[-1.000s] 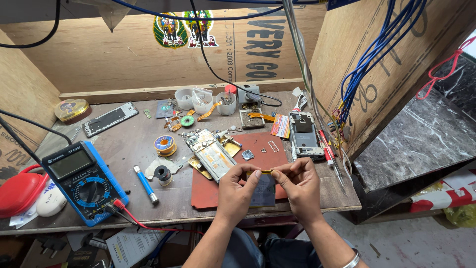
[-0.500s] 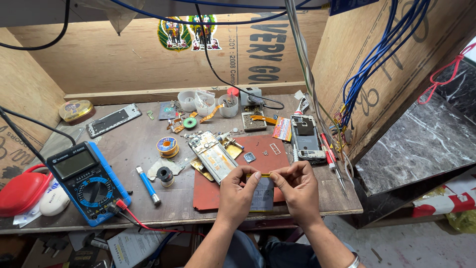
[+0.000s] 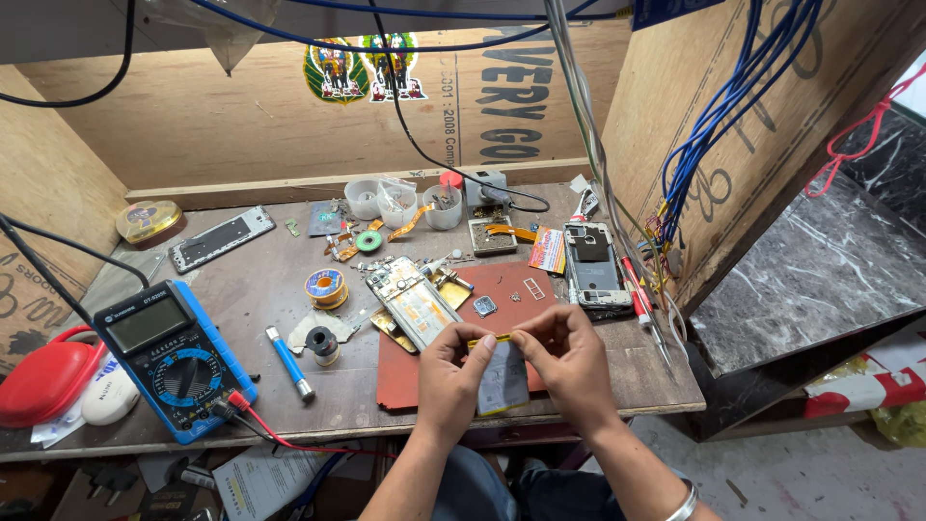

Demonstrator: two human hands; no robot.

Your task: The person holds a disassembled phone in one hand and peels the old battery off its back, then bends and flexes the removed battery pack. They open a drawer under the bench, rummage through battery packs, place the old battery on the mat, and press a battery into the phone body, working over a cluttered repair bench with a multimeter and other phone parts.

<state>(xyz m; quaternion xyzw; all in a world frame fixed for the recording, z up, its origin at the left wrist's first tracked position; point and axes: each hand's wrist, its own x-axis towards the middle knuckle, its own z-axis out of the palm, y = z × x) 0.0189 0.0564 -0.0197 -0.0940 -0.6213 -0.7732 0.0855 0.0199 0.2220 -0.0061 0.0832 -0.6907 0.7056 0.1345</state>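
While both hands (image 3: 511, 362) pinch what seems a yellow strip (image 3: 490, 339), a green-and-yellow sticker (image 3: 365, 69) hangs behind.

wooden bench (image 3: 270, 289) (cluttered): multimeter (image 3: 174, 357), red mat (image 3: 502, 299).

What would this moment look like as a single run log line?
left hand and right hand: pinch thin yellow strip between fingertips | below: flat battery on red mat | nearby: opened phone, multimeter
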